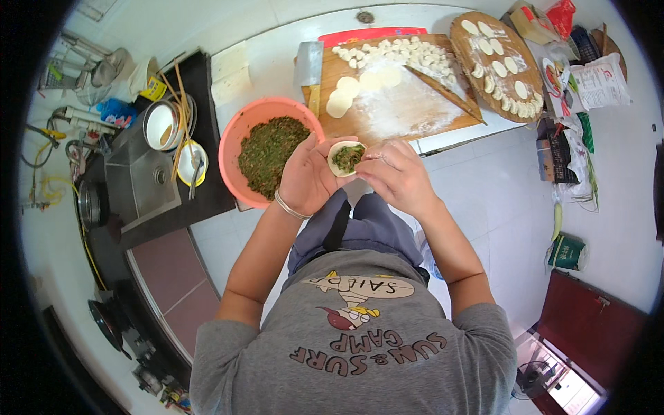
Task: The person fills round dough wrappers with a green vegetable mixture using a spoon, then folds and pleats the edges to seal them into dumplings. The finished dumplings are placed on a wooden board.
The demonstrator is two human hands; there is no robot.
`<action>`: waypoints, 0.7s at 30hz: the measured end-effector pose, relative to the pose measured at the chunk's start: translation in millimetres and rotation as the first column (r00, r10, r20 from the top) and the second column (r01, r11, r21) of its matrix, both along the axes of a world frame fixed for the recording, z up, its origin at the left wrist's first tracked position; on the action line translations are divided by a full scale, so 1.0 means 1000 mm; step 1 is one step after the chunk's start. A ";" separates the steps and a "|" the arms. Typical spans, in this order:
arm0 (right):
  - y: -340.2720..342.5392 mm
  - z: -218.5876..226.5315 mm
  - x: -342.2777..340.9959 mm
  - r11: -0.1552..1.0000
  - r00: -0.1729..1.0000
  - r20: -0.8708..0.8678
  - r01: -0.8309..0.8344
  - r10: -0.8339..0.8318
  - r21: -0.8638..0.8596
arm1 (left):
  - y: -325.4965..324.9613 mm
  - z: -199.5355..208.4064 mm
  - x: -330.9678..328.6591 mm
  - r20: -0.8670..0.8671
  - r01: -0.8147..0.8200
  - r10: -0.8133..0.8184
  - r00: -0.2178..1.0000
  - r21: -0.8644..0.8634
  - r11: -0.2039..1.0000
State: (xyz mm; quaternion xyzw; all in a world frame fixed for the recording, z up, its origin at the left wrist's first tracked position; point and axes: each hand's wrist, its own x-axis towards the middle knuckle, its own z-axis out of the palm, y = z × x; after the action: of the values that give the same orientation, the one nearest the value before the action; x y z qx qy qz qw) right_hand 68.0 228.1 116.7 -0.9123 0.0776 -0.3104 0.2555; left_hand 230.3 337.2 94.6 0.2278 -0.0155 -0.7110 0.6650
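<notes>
A round dumpling wrapper (335,164) with green minced filling (348,158) on it rests on the fingers of my left hand (306,174), which wears a bracelet at the wrist. From the other side, the bent fingers and thumb of my right hand (401,174) pinch the wrapper's right edge. The wrapper lies mostly flat, its filling exposed. Just left of my hands, a pink bowl (229,166) holds a heap of green filling (271,153). Beyond them a floured wooden board (332,128) carries flat wrappers (340,104), small dough pieces (415,52) and a rolling pin (443,92).
A cleaver (311,66) lies at the board's left edge. Far right, a round woven tray (474,34) bears wrappers and finished dumplings (519,106). Left are a sink (149,185), a white bowl (162,124), chopsticks (181,93) and a small bowl with a spoon (192,164).
</notes>
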 end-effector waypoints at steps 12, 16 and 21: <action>-0.068 0.012 -0.095 0.982 0.983 0.044 0.183 -0.181 -0.047 | -0.093 0.022 -0.090 0.227 0.209 -0.207 0.952 0.017 0.978; -0.095 0.017 -0.121 0.985 0.984 0.060 0.168 -0.170 0.042 | -0.122 0.023 -0.116 0.374 0.264 -0.262 0.890 0.046 0.963; -0.122 0.018 -0.150 0.987 0.989 0.038 0.137 -0.141 0.083 | -0.150 0.029 -0.142 0.445 0.259 -0.266 0.855 0.078 0.963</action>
State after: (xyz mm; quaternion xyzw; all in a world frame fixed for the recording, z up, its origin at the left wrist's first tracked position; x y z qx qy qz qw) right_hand -82.3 106.5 134.9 -0.8868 0.1478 -0.3439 0.2711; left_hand 88.4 186.8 123.6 0.3876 -0.1950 -0.7226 0.5381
